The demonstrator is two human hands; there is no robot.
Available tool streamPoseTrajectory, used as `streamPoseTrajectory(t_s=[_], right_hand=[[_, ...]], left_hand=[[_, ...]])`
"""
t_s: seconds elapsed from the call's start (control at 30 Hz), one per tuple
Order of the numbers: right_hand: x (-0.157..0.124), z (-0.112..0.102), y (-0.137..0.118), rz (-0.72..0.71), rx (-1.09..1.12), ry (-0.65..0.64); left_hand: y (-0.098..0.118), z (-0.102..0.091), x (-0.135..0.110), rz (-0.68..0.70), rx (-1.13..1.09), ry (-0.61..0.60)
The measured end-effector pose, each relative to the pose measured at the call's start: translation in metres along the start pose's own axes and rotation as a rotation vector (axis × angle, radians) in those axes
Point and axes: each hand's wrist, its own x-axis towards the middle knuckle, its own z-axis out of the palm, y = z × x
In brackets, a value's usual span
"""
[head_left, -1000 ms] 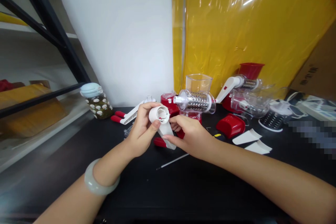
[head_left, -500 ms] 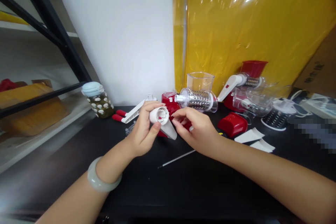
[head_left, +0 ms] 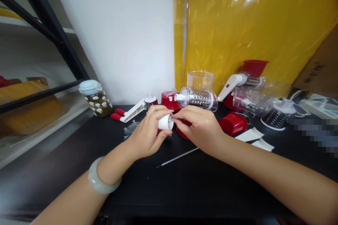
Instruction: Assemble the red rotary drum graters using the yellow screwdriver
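My left hand [head_left: 146, 132], with a pale bangle [head_left: 101, 175] on the wrist, is wrapped round a white hollow plastic part [head_left: 165, 122], its round opening turned to the right. The fingers of my right hand [head_left: 202, 123] are pinched together at that opening. Whatever lies between these fingertips is too small or hidden to make out. On the black table below lies a thin metal rod with a dark tip [head_left: 176, 158], its right end hidden under my right hand. Just beyond my hands stands a rotary grater with a clear hopper [head_left: 198, 98] beside a red part [head_left: 169, 100].
A white crank handle with red grips [head_left: 134, 110] and a patterned jar with a blue lid [head_left: 96, 100] are at the left. To the right are a red cup-like part [head_left: 233, 124], white plastic strips [head_left: 250, 134], a drum grater [head_left: 280, 116] and another assembled grater [head_left: 253, 77].
My left hand has turned the white part so its opening faces right instead of towards me. My right hand's fingertips have come up to the opening.
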Motion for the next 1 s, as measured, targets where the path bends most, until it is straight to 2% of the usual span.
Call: streamPoseTrajectory(t_s=[0.2,0.43,0.67,0.73,0.8,0.9,1.0], right_hand=[[-0.002,0.003,0.000,0.000,-0.082,-0.034],[-0.002,0.005,-0.002,0.042,0.009,0.055],[-0.002,0.007,0.000,0.033,0.049,0.078],[0.000,0.006,-0.001,0.103,0.135,0.074],[0.002,0.005,-0.003,0.259,0.294,0.050],[0.006,0.003,-0.003,0.490,0.537,-0.082],[0.008,0.003,-0.004,0.579,0.668,-0.186]], left_hand=[[0.000,0.003,-0.001,-0.005,0.003,-0.004],[0.003,0.005,-0.001,-0.032,-0.002,0.022],[0.001,0.003,-0.001,-0.012,0.022,0.037],[0.000,0.002,-0.001,0.010,0.024,0.050],[0.001,0.001,0.000,0.030,0.019,0.056],[0.002,0.000,0.000,0.070,0.021,0.079],[0.004,-0.002,0.001,0.106,0.068,0.107]])
